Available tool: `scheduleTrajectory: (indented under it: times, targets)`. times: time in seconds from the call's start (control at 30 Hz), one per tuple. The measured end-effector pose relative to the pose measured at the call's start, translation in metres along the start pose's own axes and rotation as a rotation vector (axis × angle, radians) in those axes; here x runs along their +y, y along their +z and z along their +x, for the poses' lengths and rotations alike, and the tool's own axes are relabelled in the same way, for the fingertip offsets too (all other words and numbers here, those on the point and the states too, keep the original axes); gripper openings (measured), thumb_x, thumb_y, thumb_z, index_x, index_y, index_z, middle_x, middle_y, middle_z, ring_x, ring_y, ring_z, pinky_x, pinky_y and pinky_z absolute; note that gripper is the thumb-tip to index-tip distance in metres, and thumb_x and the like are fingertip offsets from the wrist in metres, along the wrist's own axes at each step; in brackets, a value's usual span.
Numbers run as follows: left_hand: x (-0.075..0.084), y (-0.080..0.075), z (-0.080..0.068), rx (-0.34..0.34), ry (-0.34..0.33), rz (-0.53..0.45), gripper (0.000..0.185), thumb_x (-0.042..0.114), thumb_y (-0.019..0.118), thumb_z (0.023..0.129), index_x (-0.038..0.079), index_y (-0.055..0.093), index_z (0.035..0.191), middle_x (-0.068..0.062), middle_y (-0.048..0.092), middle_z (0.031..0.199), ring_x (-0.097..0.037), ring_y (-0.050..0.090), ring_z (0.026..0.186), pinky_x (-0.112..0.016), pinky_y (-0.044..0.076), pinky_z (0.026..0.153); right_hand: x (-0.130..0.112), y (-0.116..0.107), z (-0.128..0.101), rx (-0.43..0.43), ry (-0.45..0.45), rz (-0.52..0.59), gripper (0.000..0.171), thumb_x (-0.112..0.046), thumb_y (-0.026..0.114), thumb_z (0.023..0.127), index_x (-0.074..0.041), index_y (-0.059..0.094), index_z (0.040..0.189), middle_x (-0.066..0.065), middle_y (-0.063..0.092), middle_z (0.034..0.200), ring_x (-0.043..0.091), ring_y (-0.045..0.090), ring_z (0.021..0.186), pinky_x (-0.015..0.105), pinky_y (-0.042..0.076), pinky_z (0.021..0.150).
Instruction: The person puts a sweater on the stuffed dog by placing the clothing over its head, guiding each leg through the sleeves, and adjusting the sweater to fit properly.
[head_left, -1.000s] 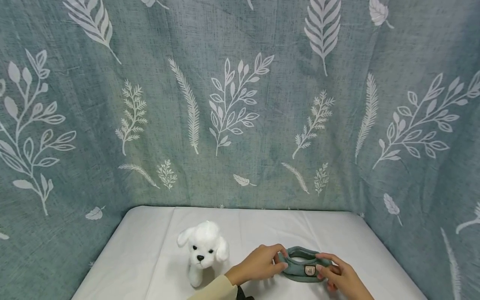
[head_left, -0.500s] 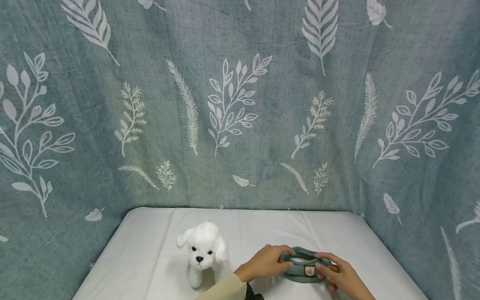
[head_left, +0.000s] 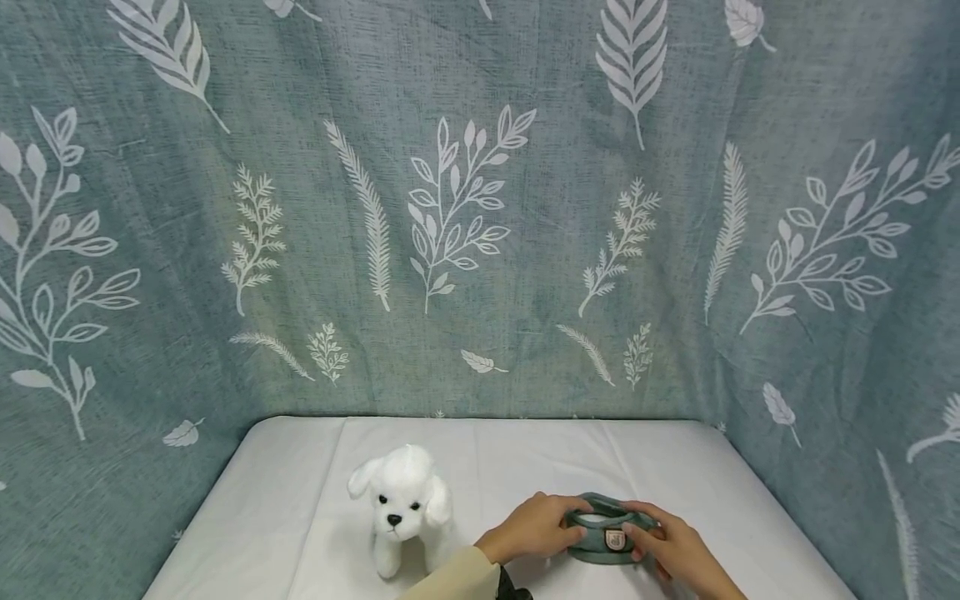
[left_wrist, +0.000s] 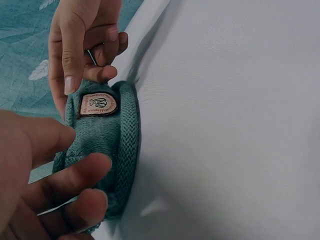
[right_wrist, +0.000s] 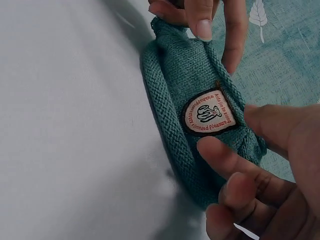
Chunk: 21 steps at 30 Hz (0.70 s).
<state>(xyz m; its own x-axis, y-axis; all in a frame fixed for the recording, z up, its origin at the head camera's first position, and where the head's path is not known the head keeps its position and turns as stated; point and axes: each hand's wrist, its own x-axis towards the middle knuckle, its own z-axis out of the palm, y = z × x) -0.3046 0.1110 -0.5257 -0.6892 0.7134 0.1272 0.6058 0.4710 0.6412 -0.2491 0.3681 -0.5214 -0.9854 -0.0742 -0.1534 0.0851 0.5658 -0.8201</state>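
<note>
A ring-shaped green knitted band (head_left: 595, 543) with rolled edges stands on the white table, its opening facing up. A pale patch (right_wrist: 210, 113) with a dark border and red lettering is on its near side. My left hand (head_left: 531, 527) pinches the band's left end, thumb on the near wall and fingers at the upper rim. At the other end, my right hand (head_left: 672, 546) pinches it between thumb and fingers, just right of the patch. In the left wrist view the knit (left_wrist: 92, 132) lies between both hands, partly hidden by the left fingers.
A white plush dog (head_left: 405, 492) stands left of my left hand, facing this way, close to the pale sleeve (head_left: 453, 577). Green leaf-print cloth (head_left: 480, 208) hangs behind and along both sides of the white table (head_left: 300, 467).
My left hand has shifted right along the band's left end, and the band looks narrower between the hands. My right hand keeps its grip. The whole head view has drifted slightly.
</note>
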Motion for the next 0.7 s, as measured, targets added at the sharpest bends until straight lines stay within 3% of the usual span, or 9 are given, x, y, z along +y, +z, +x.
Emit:
scheduleTrajectory:
  times: [0.1, 0.23, 0.37, 0.53, 0.7]
  targets:
    - [-0.001, 0.002, 0.001, -0.016, -0.011, 0.008, 0.032, 0.026, 0.065, 0.102, 0.019, 0.069, 0.133, 0.017, 0.055, 0.052, 0.0, 0.05, 0.041, -0.017, 0.043, 0.055, 0.0, 0.001, -0.001, 0.001, -0.01, 0.005, 0.05, -0.039, 0.068, 0.1, -0.005, 0.059, 0.135, 0.008, 0.071, 0.076, 0.013, 0.045, 0.046, 0.03, 0.042, 0.046]
    - [-0.003, 0.006, 0.002, -0.029, -0.039, 0.051, 0.029, 0.029, 0.067, 0.101, 0.018, 0.073, 0.126, 0.015, 0.055, 0.057, -0.003, 0.049, 0.048, -0.018, 0.041, 0.06, 0.001, 0.002, 0.0, -0.013, -0.029, 0.013, 0.033, -0.033, 0.068, 0.1, -0.007, 0.062, 0.12, 0.007, 0.07, 0.076, 0.013, 0.045, 0.047, 0.028, 0.043, 0.047]
    - [-0.005, 0.01, 0.002, -0.018, -0.061, 0.058, 0.022, 0.03, 0.07, 0.099, 0.016, 0.076, 0.115, 0.015, 0.054, 0.061, -0.003, 0.046, 0.049, -0.02, 0.039, 0.053, 0.002, 0.002, 0.0, -0.044, -0.055, 0.02, 0.028, -0.031, 0.066, 0.102, -0.007, 0.06, 0.115, 0.007, 0.07, 0.078, 0.013, 0.046, 0.049, 0.029, 0.044, 0.047]
    - [-0.006, 0.011, 0.0, 0.035, -0.061, -0.097, 0.013, 0.024, 0.071, 0.099, 0.015, 0.075, 0.106, 0.014, 0.055, 0.054, -0.001, 0.048, 0.039, -0.019, 0.04, 0.042, 0.003, 0.002, 0.0, -0.038, -0.043, 0.012, 0.042, -0.037, 0.067, 0.1, -0.005, 0.06, 0.127, 0.007, 0.071, 0.078, 0.013, 0.047, 0.049, 0.029, 0.044, 0.047]
    - [-0.006, 0.009, 0.0, 0.094, -0.039, -0.208, 0.011, 0.02, 0.072, 0.097, 0.011, 0.075, 0.105, 0.014, 0.058, 0.056, -0.001, 0.049, 0.038, -0.019, 0.042, 0.04, 0.005, 0.002, 0.003, -0.053, -0.023, 0.04, 0.055, -0.04, 0.068, 0.1, -0.003, 0.057, 0.138, 0.009, 0.072, 0.079, 0.013, 0.047, 0.049, 0.031, 0.045, 0.048]
